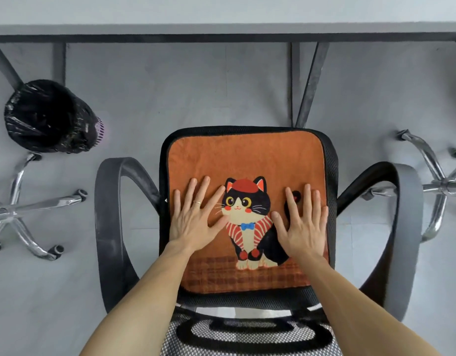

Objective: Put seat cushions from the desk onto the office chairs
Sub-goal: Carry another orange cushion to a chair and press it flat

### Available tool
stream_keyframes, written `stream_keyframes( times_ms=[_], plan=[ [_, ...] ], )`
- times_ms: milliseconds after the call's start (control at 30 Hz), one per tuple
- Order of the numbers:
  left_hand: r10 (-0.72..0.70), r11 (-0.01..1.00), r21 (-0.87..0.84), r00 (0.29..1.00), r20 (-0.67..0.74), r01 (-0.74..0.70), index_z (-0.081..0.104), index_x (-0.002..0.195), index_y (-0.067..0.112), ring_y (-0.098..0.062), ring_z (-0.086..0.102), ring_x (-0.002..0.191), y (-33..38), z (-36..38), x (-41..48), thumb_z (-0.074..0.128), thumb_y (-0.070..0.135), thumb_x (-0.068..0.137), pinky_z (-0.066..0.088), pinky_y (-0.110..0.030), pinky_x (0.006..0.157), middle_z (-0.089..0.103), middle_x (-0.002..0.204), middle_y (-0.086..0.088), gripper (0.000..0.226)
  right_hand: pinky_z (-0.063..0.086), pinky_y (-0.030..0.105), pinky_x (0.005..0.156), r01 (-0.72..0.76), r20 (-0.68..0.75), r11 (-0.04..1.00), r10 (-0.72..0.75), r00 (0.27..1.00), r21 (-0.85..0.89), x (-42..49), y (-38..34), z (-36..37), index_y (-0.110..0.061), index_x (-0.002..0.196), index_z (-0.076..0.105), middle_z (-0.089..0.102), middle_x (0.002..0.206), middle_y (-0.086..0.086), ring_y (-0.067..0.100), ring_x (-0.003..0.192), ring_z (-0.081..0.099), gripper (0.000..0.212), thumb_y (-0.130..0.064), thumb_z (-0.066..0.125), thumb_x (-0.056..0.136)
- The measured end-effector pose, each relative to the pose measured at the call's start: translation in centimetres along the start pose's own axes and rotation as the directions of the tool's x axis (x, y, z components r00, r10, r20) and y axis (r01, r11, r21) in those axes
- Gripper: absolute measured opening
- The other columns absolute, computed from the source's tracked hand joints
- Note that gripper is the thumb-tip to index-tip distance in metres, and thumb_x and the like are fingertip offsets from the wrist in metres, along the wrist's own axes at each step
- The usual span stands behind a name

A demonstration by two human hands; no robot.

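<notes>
An orange seat cushion printed with a black-and-white cat in a red beret lies flat on the seat of a black mesh office chair. My left hand, with a ring on one finger, presses flat on the cushion's left half with fingers spread. My right hand lies flat on the right half, fingers straight, partly covering the cat's tail. The chair's backrest is nearest me at the bottom.
The grey desk edge runs across the top, its legs behind the chair. A black-bagged waste bin stands at left. Chrome chair bases sit at left and right. Black armrests flank the seat.
</notes>
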State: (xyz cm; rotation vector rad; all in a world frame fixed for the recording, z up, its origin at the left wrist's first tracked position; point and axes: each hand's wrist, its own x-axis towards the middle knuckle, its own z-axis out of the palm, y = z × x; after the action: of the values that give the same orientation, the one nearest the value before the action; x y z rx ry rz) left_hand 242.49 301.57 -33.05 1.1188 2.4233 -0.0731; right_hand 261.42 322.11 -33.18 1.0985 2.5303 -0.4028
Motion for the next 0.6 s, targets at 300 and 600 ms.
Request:
stream_keyframes(
  times_ms=[300,600],
  plan=[
    [0.052,0.999,0.011,0.997,-0.051,-0.051,0.005,0.157,0.043,-0.024,-0.010,0.153,-1.3,1.0,0.4,0.032,0.077,0.090,-0.001,-0.059,0.120,-0.008,0.167,0.003,0.080,-0.004,0.057,0.122,-0.079,-0.026,0.997,0.079,0.997,-0.009,0.3,0.4,1.2,-0.046,0.157,0.000,-0.016,0.167,-0.001,0.024,0.153,-0.017,0.075,-0.076,0.023,0.093],
    [0.109,0.992,0.069,0.990,-0.084,-0.103,0.026,0.153,0.037,-0.037,0.012,0.150,0.3,-5.2,5.8,0.036,0.065,0.093,0.005,-0.060,0.120,0.020,0.161,-0.013,0.067,0.009,0.070,0.115,0.023,-0.066,1.000,-0.022,0.998,0.008,5.3,-3.6,-5.3,-0.031,0.144,0.039,0.017,0.163,0.011,0.036,0.152,0.005,0.059,-0.059,0.045,0.093]
  ],
)
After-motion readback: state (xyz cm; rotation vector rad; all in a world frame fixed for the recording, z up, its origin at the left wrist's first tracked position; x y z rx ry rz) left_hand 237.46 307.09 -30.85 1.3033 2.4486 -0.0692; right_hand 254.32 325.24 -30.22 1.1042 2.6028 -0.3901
